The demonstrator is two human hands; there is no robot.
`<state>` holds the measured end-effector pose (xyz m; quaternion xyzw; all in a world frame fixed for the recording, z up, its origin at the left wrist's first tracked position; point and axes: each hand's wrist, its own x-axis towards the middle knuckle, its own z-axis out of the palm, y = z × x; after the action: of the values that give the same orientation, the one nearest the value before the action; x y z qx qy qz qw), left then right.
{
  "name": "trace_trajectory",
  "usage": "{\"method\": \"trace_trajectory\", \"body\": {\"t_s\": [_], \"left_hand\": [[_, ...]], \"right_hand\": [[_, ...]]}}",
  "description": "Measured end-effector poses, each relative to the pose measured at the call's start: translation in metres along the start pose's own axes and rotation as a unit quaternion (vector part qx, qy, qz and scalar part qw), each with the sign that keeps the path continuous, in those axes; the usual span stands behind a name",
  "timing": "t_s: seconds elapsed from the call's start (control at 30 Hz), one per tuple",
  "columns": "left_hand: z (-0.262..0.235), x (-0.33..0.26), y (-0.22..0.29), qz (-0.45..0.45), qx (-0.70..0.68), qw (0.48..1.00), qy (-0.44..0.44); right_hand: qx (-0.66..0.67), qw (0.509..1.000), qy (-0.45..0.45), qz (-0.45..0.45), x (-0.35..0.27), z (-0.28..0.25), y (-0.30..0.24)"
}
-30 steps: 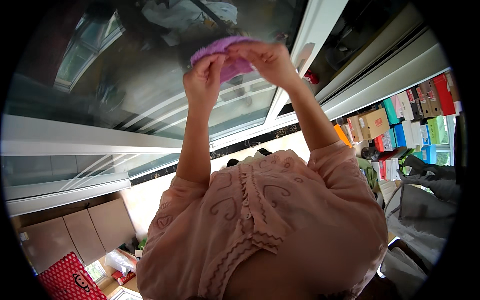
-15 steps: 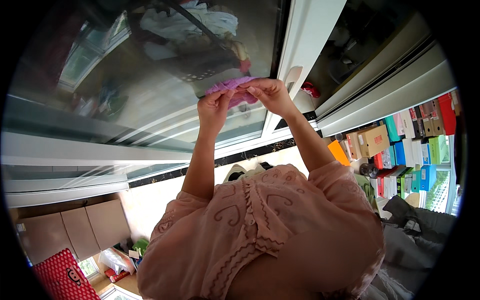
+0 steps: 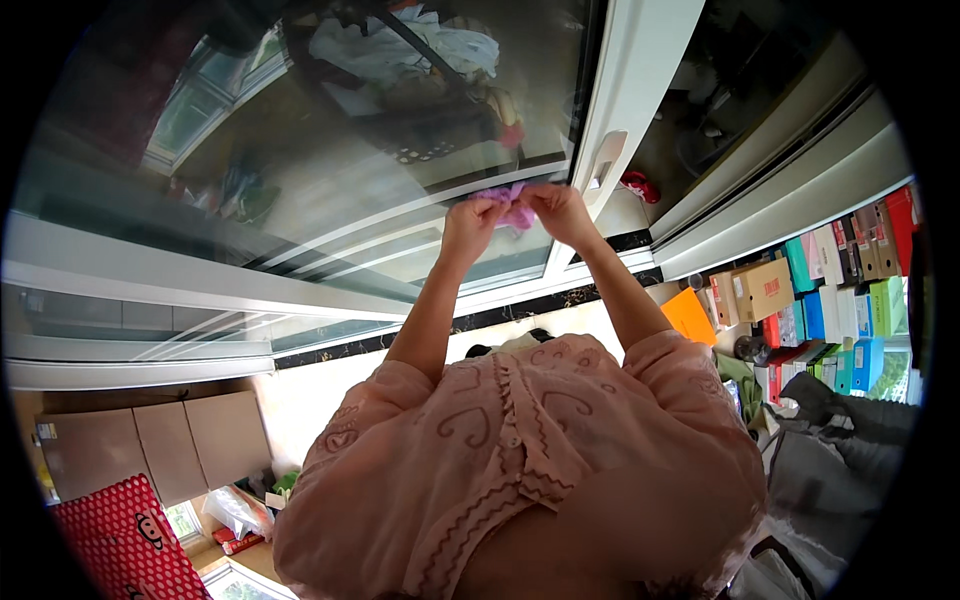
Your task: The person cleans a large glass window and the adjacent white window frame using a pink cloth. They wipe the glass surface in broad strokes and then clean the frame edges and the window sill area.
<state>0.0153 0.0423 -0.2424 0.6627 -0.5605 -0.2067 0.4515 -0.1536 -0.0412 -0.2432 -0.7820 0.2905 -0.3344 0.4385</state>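
A small purple cloth (image 3: 518,216) is bunched between my two hands, in front of the glass door panel (image 3: 370,190). My left hand (image 3: 468,228) pinches its left side, with thumb and fingers closed. At the other side my right hand (image 3: 562,213) is closed on the cloth too, its fingers curled over the top. Both arms reach forward, and the hands are close together. Just right of my right hand, the white door frame (image 3: 632,90) carries a recessed handle (image 3: 606,158). Whether the cloth touches the glass I cannot tell.
Colourful shoe boxes (image 3: 762,290) and file boxes are stacked at the right. A red object (image 3: 640,186) lies on the floor beyond the door frame. Grey fabric (image 3: 830,455) lies at lower right. Brown panels (image 3: 165,445) and a red patterned bag (image 3: 135,535) are at lower left.
Both hands have drawn closer together, and the cloth looks more bunched. They sit lower and further right in the picture; the whole view has shifted a little too.
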Motion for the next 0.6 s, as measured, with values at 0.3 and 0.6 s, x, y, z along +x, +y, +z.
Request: {"method": "trace_trajectory", "body": {"t_s": [0.3,0.6], "left_hand": [[-0.051,0.054,0.132,0.179,-0.242,0.947,0.115],[-0.034,0.033,0.096,0.072,-0.252,0.962,0.077]], "right_hand": [[0.219,0.955,0.093,-0.178,0.047,-0.055,-0.124],[0.306,0.944,0.048,-0.116,0.036,-0.037,-0.076]]}}
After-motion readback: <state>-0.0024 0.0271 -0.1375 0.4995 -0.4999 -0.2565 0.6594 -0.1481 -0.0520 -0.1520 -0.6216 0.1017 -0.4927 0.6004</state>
